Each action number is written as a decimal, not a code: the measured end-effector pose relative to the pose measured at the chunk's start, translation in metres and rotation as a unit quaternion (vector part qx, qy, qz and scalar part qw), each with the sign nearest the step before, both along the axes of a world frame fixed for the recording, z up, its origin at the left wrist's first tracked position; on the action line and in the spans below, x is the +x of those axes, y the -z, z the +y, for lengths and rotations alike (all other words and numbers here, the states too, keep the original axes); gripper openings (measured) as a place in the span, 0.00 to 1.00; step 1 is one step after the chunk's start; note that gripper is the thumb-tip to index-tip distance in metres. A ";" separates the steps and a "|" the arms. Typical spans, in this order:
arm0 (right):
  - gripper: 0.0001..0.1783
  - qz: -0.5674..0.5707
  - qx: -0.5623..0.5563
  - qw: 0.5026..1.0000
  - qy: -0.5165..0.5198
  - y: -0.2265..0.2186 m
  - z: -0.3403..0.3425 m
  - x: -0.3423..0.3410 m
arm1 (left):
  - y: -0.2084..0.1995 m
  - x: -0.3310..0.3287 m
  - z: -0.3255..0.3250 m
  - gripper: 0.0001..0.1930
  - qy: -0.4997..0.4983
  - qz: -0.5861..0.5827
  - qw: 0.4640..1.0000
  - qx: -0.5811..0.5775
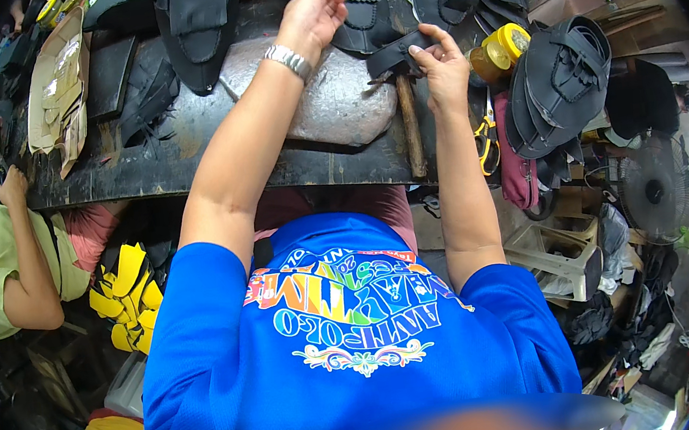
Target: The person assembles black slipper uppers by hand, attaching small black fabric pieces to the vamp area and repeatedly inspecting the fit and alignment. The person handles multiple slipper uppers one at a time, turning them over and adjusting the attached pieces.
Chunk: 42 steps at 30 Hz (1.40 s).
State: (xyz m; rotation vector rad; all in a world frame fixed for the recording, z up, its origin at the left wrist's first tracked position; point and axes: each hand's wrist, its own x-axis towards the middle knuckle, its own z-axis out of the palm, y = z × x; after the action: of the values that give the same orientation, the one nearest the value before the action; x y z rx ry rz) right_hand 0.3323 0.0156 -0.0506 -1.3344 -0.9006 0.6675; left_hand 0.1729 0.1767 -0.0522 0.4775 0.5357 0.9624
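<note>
Your right hand (444, 68) is holding a black strip (396, 55), its grip closing thumb against fingers on the strip's right end. The strip is sitting over the surface (211, 158), just right of the silver-grey block (354, 116) and at the upper end of a wooden handle (411, 131). Its long axis is running mostly crosswise, slanting: the free end is pointing left and slightly toward you, the held end right and farther away. The handle is pointing toward you, steeply across that line. Your left hand (316, 14) is hovering beside a fringed black piece (364, 11), its grip standing loosely wide, fingers pointing away and rightward.
</note>
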 end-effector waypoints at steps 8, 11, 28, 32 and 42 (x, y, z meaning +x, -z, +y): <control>0.32 0.257 0.101 0.949 -0.154 -0.025 -0.036 -0.017 | -0.008 -0.036 -0.099 0.20 0.178 0.179 0.931 0.265; 0.32 0.254 0.091 0.950 -0.156 -0.028 -0.043 -0.030 | -0.002 -0.043 -0.113 0.14 0.174 0.193 0.935 0.239; 0.40 0.136 0.028 0.984 -0.109 -0.026 -0.082 -0.072 | -0.021 -0.102 -0.177 0.13 0.135 0.211 0.931 0.267; 0.48 -0.393 0.071 0.916 0.041 -0.041 -0.090 -0.065 | -0.037 -0.107 -0.170 0.08 0.081 0.354 0.796 0.485; 0.14 -0.020 0.088 0.994 -0.059 -0.047 -0.085 -0.060 | -0.065 -0.037 -0.027 0.21 -0.184 0.410 0.656 0.606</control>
State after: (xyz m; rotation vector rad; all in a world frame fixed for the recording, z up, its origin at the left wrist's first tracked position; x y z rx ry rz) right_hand 0.2721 -0.0695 -0.0037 -1.1476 -1.0520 0.6376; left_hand 0.1362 0.1501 0.0128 2.1784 0.7490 1.4093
